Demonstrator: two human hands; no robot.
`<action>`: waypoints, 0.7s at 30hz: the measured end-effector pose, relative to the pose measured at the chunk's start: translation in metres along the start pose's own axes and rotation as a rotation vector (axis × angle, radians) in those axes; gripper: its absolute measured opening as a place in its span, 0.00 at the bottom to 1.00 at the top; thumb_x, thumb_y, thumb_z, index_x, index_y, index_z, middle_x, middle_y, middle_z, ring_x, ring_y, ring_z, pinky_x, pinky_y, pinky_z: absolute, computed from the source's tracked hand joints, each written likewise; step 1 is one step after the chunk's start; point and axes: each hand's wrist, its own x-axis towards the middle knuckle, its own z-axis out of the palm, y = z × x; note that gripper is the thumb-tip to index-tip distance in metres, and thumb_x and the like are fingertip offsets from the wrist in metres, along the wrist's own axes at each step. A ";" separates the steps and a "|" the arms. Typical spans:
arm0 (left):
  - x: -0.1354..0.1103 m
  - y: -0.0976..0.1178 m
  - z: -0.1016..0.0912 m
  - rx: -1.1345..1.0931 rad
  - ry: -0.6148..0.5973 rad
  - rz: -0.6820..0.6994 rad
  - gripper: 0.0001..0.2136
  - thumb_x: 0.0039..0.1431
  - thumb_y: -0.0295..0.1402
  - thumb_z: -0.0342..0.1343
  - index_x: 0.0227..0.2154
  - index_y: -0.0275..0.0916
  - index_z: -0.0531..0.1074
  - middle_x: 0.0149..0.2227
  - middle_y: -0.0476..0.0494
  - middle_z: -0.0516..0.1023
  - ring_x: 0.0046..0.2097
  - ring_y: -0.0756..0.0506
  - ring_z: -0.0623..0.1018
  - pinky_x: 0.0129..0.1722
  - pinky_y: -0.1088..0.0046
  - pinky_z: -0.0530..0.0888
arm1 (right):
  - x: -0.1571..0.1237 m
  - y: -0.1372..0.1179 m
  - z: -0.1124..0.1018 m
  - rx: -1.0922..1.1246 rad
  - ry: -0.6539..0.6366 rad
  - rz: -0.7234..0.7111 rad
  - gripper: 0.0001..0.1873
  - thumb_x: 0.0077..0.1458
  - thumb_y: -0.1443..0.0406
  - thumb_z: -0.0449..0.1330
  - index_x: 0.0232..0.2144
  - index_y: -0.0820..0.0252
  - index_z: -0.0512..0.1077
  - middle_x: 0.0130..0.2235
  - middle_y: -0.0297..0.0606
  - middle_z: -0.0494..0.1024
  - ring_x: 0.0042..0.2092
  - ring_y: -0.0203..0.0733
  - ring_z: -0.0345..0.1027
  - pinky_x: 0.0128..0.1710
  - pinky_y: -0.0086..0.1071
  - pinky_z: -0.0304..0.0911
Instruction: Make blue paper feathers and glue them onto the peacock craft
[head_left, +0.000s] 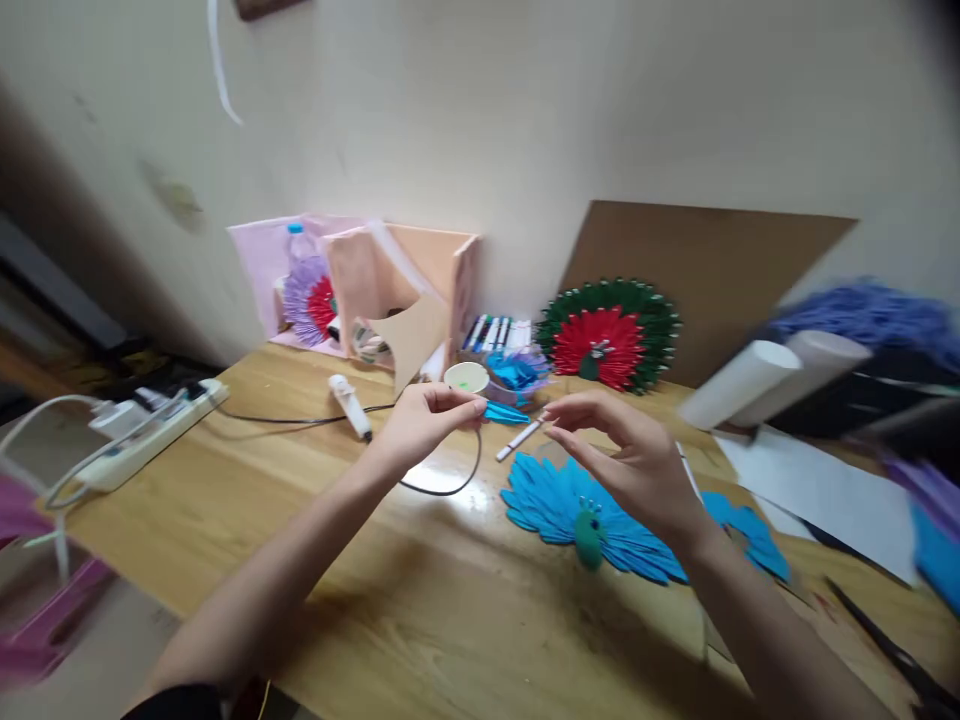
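My left hand (427, 420) hovers over the wooden table (360, 560) with its fingers pinched on a small folded blue paper piece (504, 412). My right hand (630, 455) floats just right of it, fingers curled and a little apart, holding nothing I can make out. Below my right hand lies a blue paper peacock (559, 505) with a green body. A white pen (519, 440) lies between my hands on the table. A white cup (466, 378) stands just behind my left hand.
A red and green paper peacock (609, 335) leans on brown cardboard (712, 265) at the back. A glue gun (351, 405) with a black cable, a power strip (157, 425), a pink box (409, 290), markers (491, 332), white rolls (772, 375) and scissors (892, 650) surround the area.
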 end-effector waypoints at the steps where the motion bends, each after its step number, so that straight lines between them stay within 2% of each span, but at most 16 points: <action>1: 0.007 0.005 0.013 -0.001 -0.037 0.016 0.10 0.47 0.37 0.59 0.26 0.35 0.76 0.26 0.44 0.78 0.32 0.47 0.76 0.35 0.74 0.71 | -0.003 0.000 -0.010 -0.030 0.042 -0.026 0.09 0.51 0.64 0.59 0.37 0.58 0.70 0.35 0.37 0.75 0.36 0.38 0.70 0.37 0.33 0.68; 5: 0.029 0.019 0.056 -0.033 -0.135 0.064 0.09 0.48 0.36 0.58 0.26 0.34 0.76 0.27 0.43 0.78 0.31 0.48 0.76 0.35 0.74 0.71 | -0.009 0.009 -0.046 -0.135 0.111 -0.090 0.08 0.50 0.66 0.60 0.36 0.58 0.71 0.34 0.36 0.76 0.36 0.37 0.70 0.37 0.32 0.68; 9: 0.041 0.024 0.080 -0.059 -0.179 0.032 0.09 0.48 0.36 0.58 0.27 0.34 0.76 0.27 0.43 0.78 0.32 0.48 0.76 0.35 0.73 0.71 | -0.009 0.017 -0.070 -0.174 0.121 -0.081 0.03 0.51 0.66 0.59 0.31 0.57 0.72 0.32 0.36 0.75 0.35 0.38 0.70 0.35 0.33 0.67; 13: 0.047 0.022 0.086 -0.049 -0.173 0.006 0.09 0.48 0.36 0.58 0.27 0.34 0.76 0.27 0.42 0.78 0.32 0.48 0.76 0.36 0.73 0.71 | -0.007 0.020 -0.077 -0.171 0.109 -0.053 0.03 0.51 0.65 0.59 0.31 0.57 0.72 0.32 0.36 0.75 0.34 0.37 0.69 0.34 0.32 0.67; 21: 0.050 0.021 0.084 -0.045 -0.160 0.022 0.07 0.46 0.35 0.59 0.24 0.36 0.76 0.25 0.44 0.78 0.30 0.48 0.76 0.34 0.72 0.72 | -0.003 0.027 -0.072 -0.176 0.071 -0.049 0.05 0.53 0.64 0.57 0.32 0.57 0.73 0.31 0.36 0.76 0.34 0.37 0.69 0.34 0.33 0.66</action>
